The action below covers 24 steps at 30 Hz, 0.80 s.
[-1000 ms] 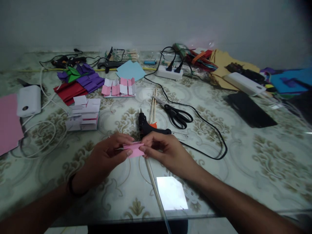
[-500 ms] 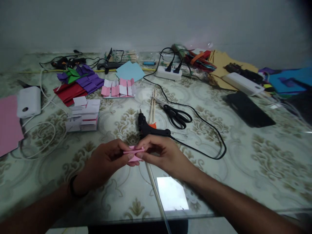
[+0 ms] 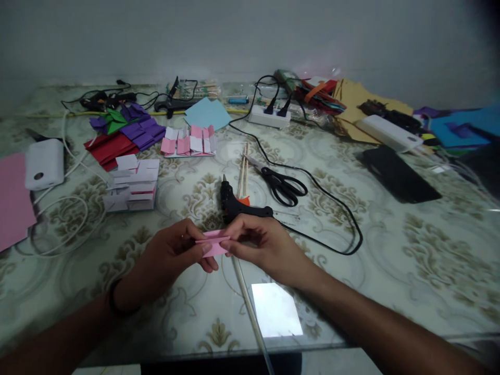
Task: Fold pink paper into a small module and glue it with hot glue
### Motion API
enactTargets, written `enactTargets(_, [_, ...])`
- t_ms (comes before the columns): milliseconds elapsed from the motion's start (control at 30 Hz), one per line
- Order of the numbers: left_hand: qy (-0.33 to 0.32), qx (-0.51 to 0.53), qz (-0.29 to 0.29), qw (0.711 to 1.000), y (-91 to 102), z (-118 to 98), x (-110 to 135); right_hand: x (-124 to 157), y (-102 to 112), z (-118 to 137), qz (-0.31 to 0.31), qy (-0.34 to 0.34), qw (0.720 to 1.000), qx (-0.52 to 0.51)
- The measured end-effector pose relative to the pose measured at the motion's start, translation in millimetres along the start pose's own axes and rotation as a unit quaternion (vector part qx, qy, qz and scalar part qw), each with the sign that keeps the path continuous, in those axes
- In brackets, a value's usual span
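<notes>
A small folded piece of pink paper (image 3: pixel 214 246) is held between both hands above the near middle of the table. My left hand (image 3: pixel 177 247) pinches its left end, thumb on the near face. At the right end, my right hand (image 3: pixel 258 245) grips it between thumb and fingers. A raised crease runs across the paper. Just beyond the hands lies a black glue gun (image 3: pixel 238 205) on its side, with scissors (image 3: pixel 283 185) to its right. Folded pink and white paper pieces (image 3: pixel 189 141) and a white folded stack (image 3: pixel 135 185) rest farther left.
Pink sheets (image 3: pixel 13 203) and a white power bank (image 3: pixel 45 164) with a looped cable lie at left. A power strip (image 3: pixel 269 117) stands at the back, its black cord curving right of the scissors. A black phone (image 3: pixel 400 174) is at right.
Both hands stay on the pink paper. Its near flap now lies more open and flat toward me, and the thumbs have shifted slightly apart.
</notes>
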State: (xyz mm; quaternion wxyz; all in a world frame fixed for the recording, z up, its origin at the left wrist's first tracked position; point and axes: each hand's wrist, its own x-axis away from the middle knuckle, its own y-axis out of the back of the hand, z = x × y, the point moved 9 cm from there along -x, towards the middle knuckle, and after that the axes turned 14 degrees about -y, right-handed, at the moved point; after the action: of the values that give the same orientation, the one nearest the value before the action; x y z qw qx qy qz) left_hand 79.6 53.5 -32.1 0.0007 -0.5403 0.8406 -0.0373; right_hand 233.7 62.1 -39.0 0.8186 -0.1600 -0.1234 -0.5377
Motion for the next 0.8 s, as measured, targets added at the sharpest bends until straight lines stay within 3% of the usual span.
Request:
enactTargets(367, [-0.019, 0.010, 0.028, 0.999, -5.6, 6.1, 1.6, 2.4, -13.9, -1.1, 0.049, 0.012, 0.999, 0.007])
enactTargets(800, [-0.015, 0.021, -0.032, 0.999, 6.1, -1.0, 0.5, 2.6, 3.0, 8.5, -0.024, 0.033, 0.999, 0.015])
